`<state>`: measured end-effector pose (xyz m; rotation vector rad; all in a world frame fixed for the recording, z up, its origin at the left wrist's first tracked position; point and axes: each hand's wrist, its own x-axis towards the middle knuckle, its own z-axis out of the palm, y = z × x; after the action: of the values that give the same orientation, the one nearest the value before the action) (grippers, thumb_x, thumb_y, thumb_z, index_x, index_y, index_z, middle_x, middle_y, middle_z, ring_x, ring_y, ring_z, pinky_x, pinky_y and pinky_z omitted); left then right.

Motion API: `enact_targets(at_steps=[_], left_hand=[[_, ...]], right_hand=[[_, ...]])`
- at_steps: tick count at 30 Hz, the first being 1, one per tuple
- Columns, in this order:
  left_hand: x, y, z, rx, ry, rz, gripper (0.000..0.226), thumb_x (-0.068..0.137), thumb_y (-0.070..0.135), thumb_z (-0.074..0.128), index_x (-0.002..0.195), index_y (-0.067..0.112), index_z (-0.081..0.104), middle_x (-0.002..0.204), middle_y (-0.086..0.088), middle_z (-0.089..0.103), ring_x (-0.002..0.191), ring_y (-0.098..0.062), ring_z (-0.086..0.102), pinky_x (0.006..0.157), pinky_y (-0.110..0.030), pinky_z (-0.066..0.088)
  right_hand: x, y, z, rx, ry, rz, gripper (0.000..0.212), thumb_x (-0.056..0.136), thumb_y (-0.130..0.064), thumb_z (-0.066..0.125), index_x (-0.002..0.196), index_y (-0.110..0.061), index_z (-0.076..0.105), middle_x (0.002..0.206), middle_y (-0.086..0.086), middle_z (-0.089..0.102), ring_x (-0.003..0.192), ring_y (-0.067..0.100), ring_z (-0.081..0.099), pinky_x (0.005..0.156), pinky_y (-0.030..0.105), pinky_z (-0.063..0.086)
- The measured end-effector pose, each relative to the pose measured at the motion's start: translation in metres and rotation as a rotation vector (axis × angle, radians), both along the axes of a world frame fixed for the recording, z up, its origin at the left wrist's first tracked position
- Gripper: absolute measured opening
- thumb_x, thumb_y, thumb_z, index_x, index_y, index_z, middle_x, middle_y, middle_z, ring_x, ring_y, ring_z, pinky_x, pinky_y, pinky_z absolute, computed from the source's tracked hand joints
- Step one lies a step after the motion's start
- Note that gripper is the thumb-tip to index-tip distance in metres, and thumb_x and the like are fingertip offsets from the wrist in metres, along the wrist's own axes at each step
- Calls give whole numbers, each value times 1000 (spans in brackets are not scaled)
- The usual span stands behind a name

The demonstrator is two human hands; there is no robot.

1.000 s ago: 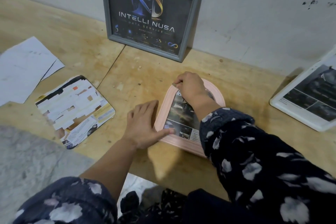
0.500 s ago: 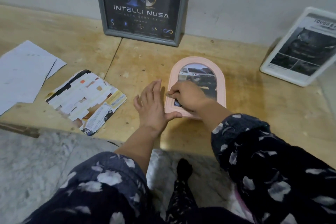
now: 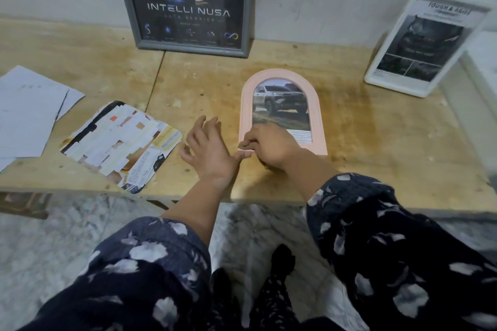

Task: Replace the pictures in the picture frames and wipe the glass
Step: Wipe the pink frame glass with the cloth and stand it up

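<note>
While right hand (image 3: 271,146) pinches the pink frame (image 3: 320,118) at its near-left corner, left hand (image 3: 207,149), loose and holding nothing beside it, should brace the frame.

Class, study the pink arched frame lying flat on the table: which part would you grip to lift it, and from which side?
Probably the straight bottom rim of the pink arched frame, from the near table edge: it lies flat, and the right hand already pinches there.
</note>
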<state>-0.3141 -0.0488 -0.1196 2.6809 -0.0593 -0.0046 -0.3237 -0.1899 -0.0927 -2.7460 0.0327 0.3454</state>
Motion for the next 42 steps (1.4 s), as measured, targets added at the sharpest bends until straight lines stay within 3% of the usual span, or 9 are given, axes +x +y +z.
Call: enact_targets(at_steps=[4,8,11,15,22,26,31,37,42], left_hand=[[0,-6,8,3,80,-108,92,70,41,79,145,31,27,150,2,23,135,-24,22,100,-42,21],[13,-16,18,-430,156,-13,68,76,1,60,140,17,42,131,-1,52,123,-22,46,98,-36,38],[37,-31,31,-310,255,-55,31,96,17,46,122,6,59,120,-14,63,110,-31,58,81,-28,42],[53,-47,29,-127,322,-149,31,87,35,67,104,8,68,98,-10,70,84,-26,64,68,-29,49],[54,-52,20,-28,330,-126,39,81,38,68,111,14,62,111,-11,61,90,-30,61,81,-44,56],[51,-57,24,24,378,-68,44,79,35,66,115,10,58,116,-13,56,93,-33,60,81,-42,55],[52,-71,28,-218,531,43,27,82,20,69,97,1,58,93,-13,60,79,-30,59,60,-31,48],[55,-81,44,-615,747,210,36,95,26,42,119,2,54,100,-16,63,87,-31,61,73,-32,52],[58,-98,51,-807,579,215,36,102,31,38,130,10,45,125,-15,58,106,-34,58,99,-45,47]], right_hand=[[-23,-11,-11,-27,-57,-25,46,90,-5,53,120,-37,65,117,-8,56,108,21,50,85,41,49],[-35,-7,-21,-74,-123,-87,36,97,-21,44,122,-41,62,120,-9,54,108,23,44,85,37,40],[-38,-5,-22,-76,-128,-136,37,93,-26,43,123,-42,58,127,-10,49,110,22,41,81,33,32],[-55,-10,-17,-119,-272,-49,50,83,-12,57,123,-40,61,130,-8,51,109,19,39,74,30,21],[-97,-68,-19,-189,-404,-258,58,55,-1,65,98,-40,71,97,-6,64,71,24,53,58,27,27],[-104,-87,-24,-57,-360,-369,55,60,6,71,100,-32,74,99,2,62,75,30,54,58,28,37],[-94,-99,-2,271,-166,-698,50,91,-5,55,139,-11,46,137,11,43,119,29,47,103,35,39],[-87,-109,-6,448,-144,-875,32,96,-19,49,127,-16,59,125,8,60,106,25,55,90,33,48],[-73,-116,-1,552,-196,-994,36,97,-8,44,129,-15,59,129,5,58,115,25,54,89,24,39]])
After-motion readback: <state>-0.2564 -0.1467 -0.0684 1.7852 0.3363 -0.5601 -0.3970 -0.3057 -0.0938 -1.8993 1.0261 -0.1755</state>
